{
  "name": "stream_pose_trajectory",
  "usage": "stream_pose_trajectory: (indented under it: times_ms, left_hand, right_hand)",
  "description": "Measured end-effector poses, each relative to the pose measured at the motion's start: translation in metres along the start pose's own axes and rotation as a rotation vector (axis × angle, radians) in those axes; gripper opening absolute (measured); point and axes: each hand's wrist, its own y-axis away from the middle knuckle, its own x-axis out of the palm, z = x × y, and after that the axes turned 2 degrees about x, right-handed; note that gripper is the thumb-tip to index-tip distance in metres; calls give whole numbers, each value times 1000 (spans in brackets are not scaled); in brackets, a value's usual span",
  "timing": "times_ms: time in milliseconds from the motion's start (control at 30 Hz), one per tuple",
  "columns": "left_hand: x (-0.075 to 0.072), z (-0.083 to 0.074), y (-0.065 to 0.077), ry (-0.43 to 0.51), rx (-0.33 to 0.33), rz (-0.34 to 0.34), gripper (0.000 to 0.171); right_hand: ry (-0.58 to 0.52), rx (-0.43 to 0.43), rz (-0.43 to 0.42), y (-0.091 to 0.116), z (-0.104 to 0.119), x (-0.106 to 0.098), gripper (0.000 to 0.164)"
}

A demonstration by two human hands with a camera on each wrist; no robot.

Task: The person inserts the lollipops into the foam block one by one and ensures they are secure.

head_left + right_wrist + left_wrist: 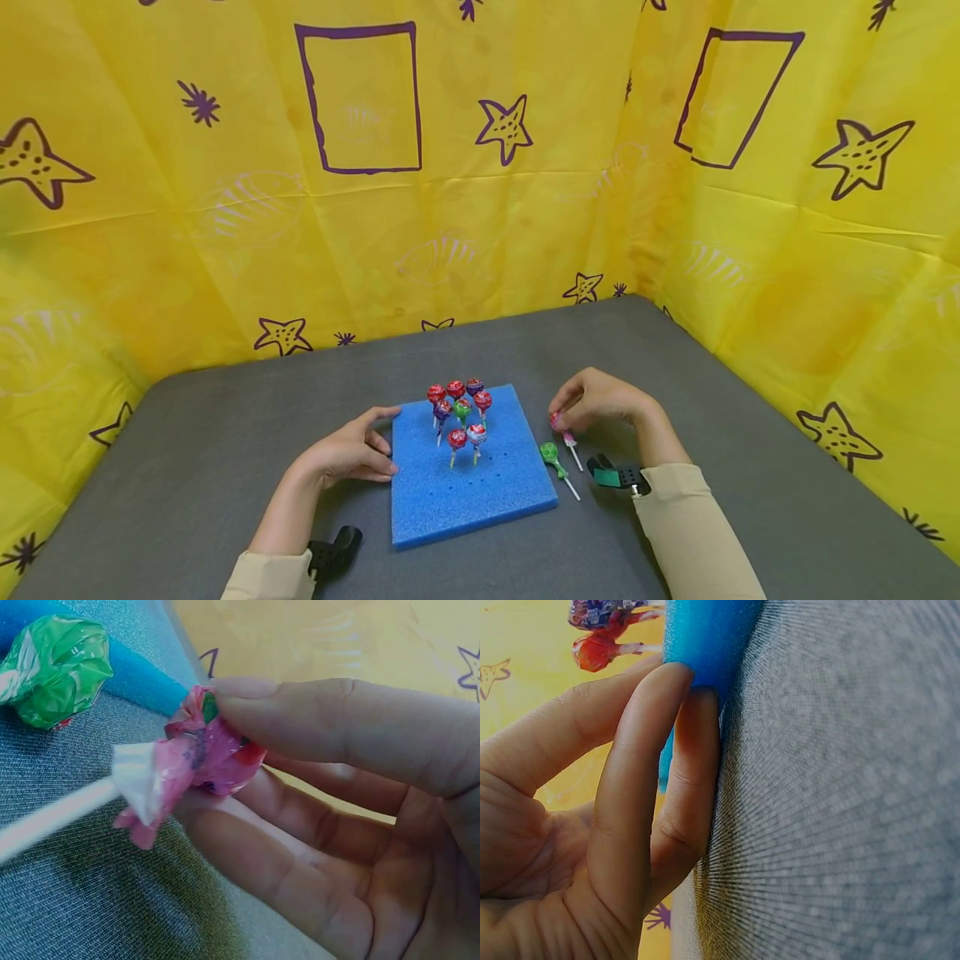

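My right hand (600, 398) pinches a pink-wrapped lollipop (221, 754) by its candy end, thumb on one side and fingers on the other. Its white stick points away from the palm, toward the near side of the table. Left of it, a green-wrapped lollipop (550, 453) lies on the table beside a blue foam board (502, 496). Several lollipops with red, purple, green and pale wrappers stand upright in the board, such as a red one (457, 438). The left hand (356, 450) rests against the board's left edge, its loosely bent fingers (637, 765) touching the foam.
Small holes dot the near part of the foam board. A grey cloth-covered table (247, 450) lies under everything. Yellow curtains (540, 217) with starfish drawings stand behind and at both sides. Dark straps (337, 550) sit at both wrists.
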Motion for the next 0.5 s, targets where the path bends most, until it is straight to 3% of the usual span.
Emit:
stream_pose_trajectory:
  times_ms: [500]
  left_hand:
    - [1, -1, 0, 3, -1, -4, 93]
  right_hand:
    - [-34, -124, -40, -4, 2, 0, 32]
